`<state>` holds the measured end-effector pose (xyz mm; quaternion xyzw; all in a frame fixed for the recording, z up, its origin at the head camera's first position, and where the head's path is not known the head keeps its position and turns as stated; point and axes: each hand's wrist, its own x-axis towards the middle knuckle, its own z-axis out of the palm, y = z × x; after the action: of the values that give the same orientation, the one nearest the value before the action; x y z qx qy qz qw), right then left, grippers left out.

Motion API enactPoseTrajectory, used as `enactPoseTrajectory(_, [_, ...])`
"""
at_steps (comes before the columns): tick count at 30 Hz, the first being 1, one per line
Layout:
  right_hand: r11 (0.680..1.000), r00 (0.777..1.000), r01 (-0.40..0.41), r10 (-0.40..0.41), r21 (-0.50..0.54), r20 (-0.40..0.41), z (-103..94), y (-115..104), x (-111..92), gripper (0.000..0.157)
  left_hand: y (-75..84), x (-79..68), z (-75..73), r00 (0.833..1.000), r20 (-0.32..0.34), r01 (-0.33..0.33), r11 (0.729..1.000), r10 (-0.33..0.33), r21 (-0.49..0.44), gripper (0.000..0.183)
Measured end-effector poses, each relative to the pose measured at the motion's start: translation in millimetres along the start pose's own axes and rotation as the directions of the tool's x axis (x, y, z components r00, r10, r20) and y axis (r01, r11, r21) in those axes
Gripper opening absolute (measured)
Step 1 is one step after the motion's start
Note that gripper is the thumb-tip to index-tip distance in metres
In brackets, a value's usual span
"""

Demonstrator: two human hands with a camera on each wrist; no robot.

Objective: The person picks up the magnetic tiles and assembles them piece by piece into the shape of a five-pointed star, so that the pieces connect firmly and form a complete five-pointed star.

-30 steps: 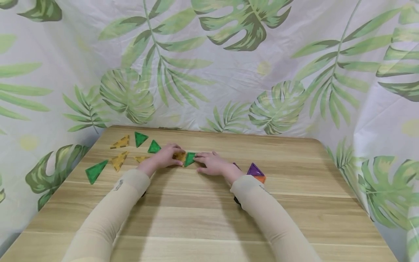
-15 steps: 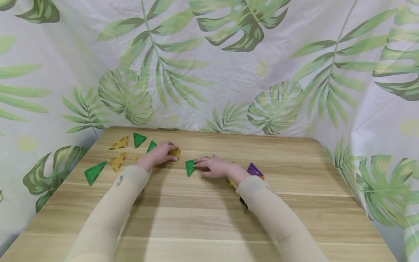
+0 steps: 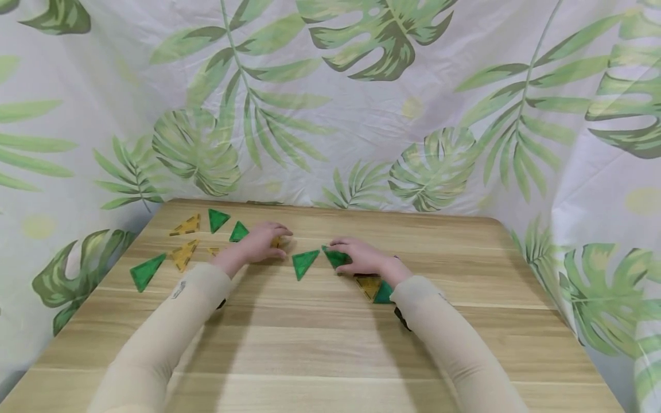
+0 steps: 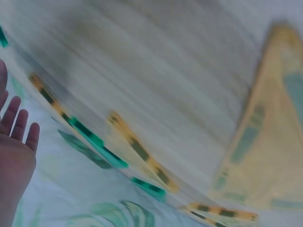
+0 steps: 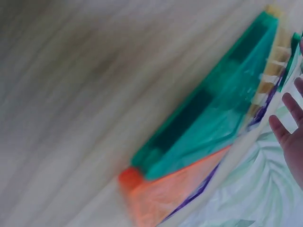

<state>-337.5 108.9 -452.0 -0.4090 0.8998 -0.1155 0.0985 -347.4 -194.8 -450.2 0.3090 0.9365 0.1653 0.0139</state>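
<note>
In the head view my left hand [image 3: 260, 242] hovers at or rests on a yellow triangular tile [image 3: 276, 242], mostly hidden behind the fingers; its fingers look extended in the left wrist view. My right hand [image 3: 361, 256] has its fingertips over a green triangular tile [image 3: 334, 256], whether pressing it I cannot tell. Between the hands lies another green triangular tile [image 3: 304, 263], touched by neither. Just below the right wrist, a yellow tile [image 3: 368, 285] and a teal tile [image 3: 384, 293] sit edge to edge. Beside the teal tile in the right wrist view is an orange tile [image 5: 161, 184].
On the left of the wooden table [image 3: 310, 355] are scattered yellow and green tiles, among them a green tile [image 3: 147, 272], a yellow tile [image 3: 184, 254] and a green tile [image 3: 218, 219]. A leaf-printed curtain [image 3: 361, 126] hangs behind the table.
The left hand slid the yellow tile left, away from the green one; its fingers now extend past the tile. My right hand drew a green tile nearer, then moved right off it, over another.
</note>
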Motion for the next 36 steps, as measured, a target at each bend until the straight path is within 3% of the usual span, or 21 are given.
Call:
enactPoseTrajectory(6, [0.997,0.998,-0.068,0.069,-0.018,0.006,0.5,3.8,-8.4,0.058,18.5,0.1,10.6,0.989,0.098,-0.109,0.994,0.111,-0.027,0.048])
enactPoseTrajectory(11, [0.992,0.990,-0.128,0.127,-0.004,-0.054,5.8,1.3,-13.3,0.058,26.5,-0.8,18.0,0.987,0.086,-0.142,0.989,0.139,0.028,0.043])
enactPoseTrajectory(19, [0.969,0.966,-0.239,0.244,0.064,-0.088,11.5,-3.9,-18.2,0.065,40.3,4.5,22.9,0.997,0.062,-0.053,0.998,0.052,0.019,0.047])
enactPoseTrajectory(36, [0.954,0.952,-0.299,0.297,-0.024,-0.076,9.5,-9.5,-12.6,0.067,77.8,30.2,33.4,0.996,0.032,0.080,0.994,-0.082,0.068,0.048])
